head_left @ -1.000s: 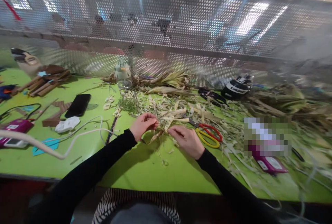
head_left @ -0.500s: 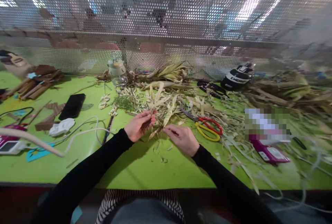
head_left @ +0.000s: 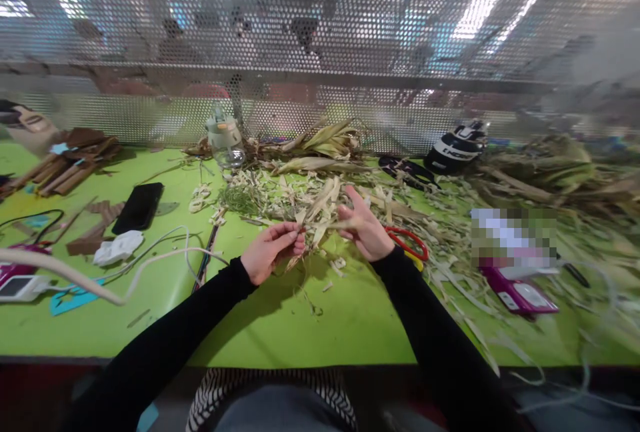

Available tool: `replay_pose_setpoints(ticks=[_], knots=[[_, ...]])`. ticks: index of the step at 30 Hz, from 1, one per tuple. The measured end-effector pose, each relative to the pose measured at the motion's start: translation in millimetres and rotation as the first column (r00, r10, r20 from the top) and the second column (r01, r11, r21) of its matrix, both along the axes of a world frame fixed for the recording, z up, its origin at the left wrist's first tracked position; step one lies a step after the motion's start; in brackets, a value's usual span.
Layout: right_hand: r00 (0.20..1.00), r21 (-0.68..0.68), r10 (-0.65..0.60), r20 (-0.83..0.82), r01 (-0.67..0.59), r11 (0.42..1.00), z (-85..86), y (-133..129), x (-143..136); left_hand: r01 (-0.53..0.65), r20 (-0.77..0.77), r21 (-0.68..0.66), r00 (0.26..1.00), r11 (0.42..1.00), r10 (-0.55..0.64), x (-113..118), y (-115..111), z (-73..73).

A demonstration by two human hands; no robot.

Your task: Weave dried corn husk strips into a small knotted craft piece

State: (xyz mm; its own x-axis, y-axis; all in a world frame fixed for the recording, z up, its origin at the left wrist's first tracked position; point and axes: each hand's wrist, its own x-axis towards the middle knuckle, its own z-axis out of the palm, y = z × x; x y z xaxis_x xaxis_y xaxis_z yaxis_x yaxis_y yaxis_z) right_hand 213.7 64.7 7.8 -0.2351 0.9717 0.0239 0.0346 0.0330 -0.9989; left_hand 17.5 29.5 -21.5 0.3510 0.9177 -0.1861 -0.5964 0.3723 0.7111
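Cluttering the bench (head_left: 280,339) around the husk bundle (head_left: 320,207), pale scraps (head_left: 285,187) lie thick on the far side; scissors (head_left: 410,241) sit partly hidden by the right hand (head_left: 369,229), and a bottle (head_left: 225,139) stands far left. My left hand's (head_left: 271,249) grip is pinched on the bundle's near end, mid-bench; its long axis slants far and right. I cannot tell whether the loosely spread right grip holds a strip.

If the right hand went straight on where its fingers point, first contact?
Probably the pale husk strips just ahead and to the left of the right hand. Depth is unclear; it may pass over them.
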Motion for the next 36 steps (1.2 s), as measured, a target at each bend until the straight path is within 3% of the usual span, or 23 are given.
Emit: replay_pose_setpoints(ticks=[2,4,7,11,15,19,22,27,32,36], knots=[[1.0,-0.058,0.009,0.027,-0.007,0.998,-1.0,-2,5,-0.033,0.004,-0.016,0.999,0.999,0.033,0,2,0.5],[0.984,-0.061,0.067,0.164,-0.058,0.996,-1.7,-9,3,-0.075,-0.006,-0.016,0.997,0.997,0.075,0,4,0.9],[0.933,0.062,0.081,0.351,-0.11,0.992,0.1,-19,-9,-0.126,-0.038,0.023,0.991,0.992,0.127,1,5,-0.1],[0.955,0.182,0.004,0.298,-0.061,0.981,2.4,-21,-31,-0.091,-0.098,0.108,0.99,0.99,0.101,1,3,-3.2],[0.954,0.178,-0.124,0.272,0.077,0.981,-1.2,-18,-40,-0.091,-0.129,0.069,0.987,0.993,0.099,1,3,-3.0],[0.893,0.224,-0.001,0.45,-0.112,0.968,-4.2,-20,-36,-0.211,-0.112,0.0,0.971,0.977,0.21,-4,6,-0.9],[0.801,0.34,-0.081,0.593,-0.158,0.927,-5.7,-22,-34,-0.277,-0.091,0.016,0.957,0.961,0.277,-8,8,-0.1],[0.705,0.422,-0.199,0.681,-0.155,0.893,-10.0,-21,-32,-0.196,-0.044,0.039,0.979,0.98,0.198,-10,8,1.3],[0.649,0.337,-0.109,0.753,-0.238,0.911,-9.9,-22,-28,-0.211,-0.158,0.115,0.961,0.971,0.227,-11,6,1.1],[0.695,0.349,-0.141,0.705,-0.167,0.922,-10.2,-22,-32,-0.179,-0.298,0.222,0.923,0.958,0.242,-11,8,-0.8]])
